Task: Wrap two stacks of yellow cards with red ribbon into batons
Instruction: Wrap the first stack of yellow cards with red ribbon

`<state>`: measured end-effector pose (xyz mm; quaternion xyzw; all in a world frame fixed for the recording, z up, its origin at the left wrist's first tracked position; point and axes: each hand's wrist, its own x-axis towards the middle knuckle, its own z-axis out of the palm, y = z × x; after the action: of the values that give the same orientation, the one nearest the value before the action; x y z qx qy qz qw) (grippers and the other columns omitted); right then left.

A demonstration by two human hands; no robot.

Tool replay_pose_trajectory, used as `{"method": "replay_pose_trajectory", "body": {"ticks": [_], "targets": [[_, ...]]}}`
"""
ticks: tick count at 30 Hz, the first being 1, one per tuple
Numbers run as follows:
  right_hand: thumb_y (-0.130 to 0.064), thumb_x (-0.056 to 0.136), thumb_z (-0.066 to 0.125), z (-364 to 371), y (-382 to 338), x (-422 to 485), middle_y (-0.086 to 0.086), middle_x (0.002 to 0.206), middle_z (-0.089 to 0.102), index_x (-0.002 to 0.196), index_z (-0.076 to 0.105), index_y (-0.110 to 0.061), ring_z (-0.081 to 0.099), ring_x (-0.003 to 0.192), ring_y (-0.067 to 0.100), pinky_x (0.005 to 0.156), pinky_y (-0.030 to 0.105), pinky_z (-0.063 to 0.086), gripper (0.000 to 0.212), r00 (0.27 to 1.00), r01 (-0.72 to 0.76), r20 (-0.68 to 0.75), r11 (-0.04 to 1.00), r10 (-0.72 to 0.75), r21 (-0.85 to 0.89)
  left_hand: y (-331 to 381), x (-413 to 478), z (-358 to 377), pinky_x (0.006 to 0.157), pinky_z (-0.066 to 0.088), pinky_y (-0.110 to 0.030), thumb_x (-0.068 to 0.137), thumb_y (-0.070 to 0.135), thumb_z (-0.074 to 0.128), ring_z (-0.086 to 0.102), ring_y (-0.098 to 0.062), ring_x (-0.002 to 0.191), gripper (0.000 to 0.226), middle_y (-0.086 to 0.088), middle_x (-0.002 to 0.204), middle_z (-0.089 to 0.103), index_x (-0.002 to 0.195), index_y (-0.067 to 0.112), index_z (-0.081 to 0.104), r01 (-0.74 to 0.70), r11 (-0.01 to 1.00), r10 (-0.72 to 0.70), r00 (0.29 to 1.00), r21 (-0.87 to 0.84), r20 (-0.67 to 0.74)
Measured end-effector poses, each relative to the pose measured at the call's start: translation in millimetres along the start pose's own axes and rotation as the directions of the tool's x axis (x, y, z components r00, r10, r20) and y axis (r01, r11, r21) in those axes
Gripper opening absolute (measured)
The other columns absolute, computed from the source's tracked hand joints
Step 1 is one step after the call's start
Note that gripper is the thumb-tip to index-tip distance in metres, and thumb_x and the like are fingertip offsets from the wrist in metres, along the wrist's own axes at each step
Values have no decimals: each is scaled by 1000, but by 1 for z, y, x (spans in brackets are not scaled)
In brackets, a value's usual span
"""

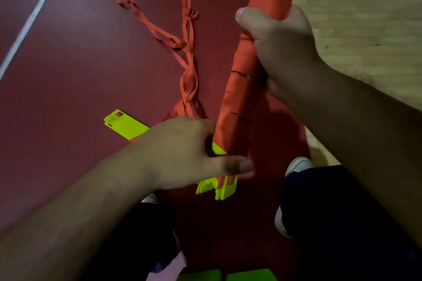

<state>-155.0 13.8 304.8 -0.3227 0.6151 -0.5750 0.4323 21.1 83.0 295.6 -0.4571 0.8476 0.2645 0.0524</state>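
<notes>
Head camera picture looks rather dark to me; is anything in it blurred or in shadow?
Head view: the light is dim overall; the thumb of the left hand is smeared by motion blur; the right hand gripping the baton looks sharper; a dark shadow lies on the mat beside the baton; the wood floor, upper right, is brightest.

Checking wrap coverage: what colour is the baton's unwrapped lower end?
The baton's lower end is bright yellow; head view shows it.
</notes>
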Motion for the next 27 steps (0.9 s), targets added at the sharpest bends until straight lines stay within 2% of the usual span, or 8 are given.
{"method": "replay_pose_trajectory", "body": {"ticks": [5,8,11,14,18,21,24,27], "targets": [[-38,75,77,0,6,-7,-3,88,69,107,59,-16,68,74,12,65,32,60,43,998,-28,-57,999,26,-24,4,3,8,51,32,-31,64,85,49,44,-9,49,55,3,53,49,67,30,49,43,999,-42,994,1,-101],[-36,80,76,-1,1,-9,4,82,68,105,61,-10,69,71,21,63,39,60,39,993,-106,65,985,98,136,-6,3,1,57,45,-28,79,68,63,59,-7,58,42,3,65,66,76,26,64,-42,966,59,996,-254,59],[-34,93,64,-4,-10,-10,18,86,68,103,58,-3,71,78,33,75,50,61,33,951,-229,272,921,144,315,-4,-1,-7,71,54,-31,89,38,68,65,-14,73,18,3,78,72,83,21,72,-120,712,301,943,-691,146],[-33,98,53,-8,-15,-10,17,88,69,90,58,-8,71,75,29,78,44,61,26,873,-379,443,854,204,356,2,-4,-9,68,48,-22,93,20,68,60,-7,72,16,4,74,66,78,14,69,-107,612,388,904,-784,179],[-18,91,66,2,-5,-5,13,75,62,97,60,-4,63,58,25,62,43,60,16,915,-314,339,915,220,252,-11,-3,-12,78,53,-23,87,47,71,69,-3,78,14,13,81,75,83,35,75,-52,782,274,924,-622,267],[-17,75,77,7,0,-2,13,82,67,105,59,-6,69,66,30,68,54,61,36,981,-171,114,974,155,146,-19,-3,-11,76,55,-35,69,84,56,68,-9,77,63,9,81,73,91,27,69,-31,964,83,978,-264,189],[-29,60,78,8,6,0,9,90,71,100,59,-15,72,79,33,73,53,61,46,995,-92,-40,995,94,42,-7,-3,-7,53,41,-23,59,94,46,59,-5,62,74,5,63,62,79,24,60,24,997,-17,996,-80,87],[-38,56,74,7,10,3,7,94,71,104,59,-16,72,83,30,76,50,60,55,994,-83,-76,996,80,-28,-3,0,-3,48,30,-23,64,87,50,53,-9,55,68,0,57,56,69,20,53,37,999,-36,999,-39,30]]}}
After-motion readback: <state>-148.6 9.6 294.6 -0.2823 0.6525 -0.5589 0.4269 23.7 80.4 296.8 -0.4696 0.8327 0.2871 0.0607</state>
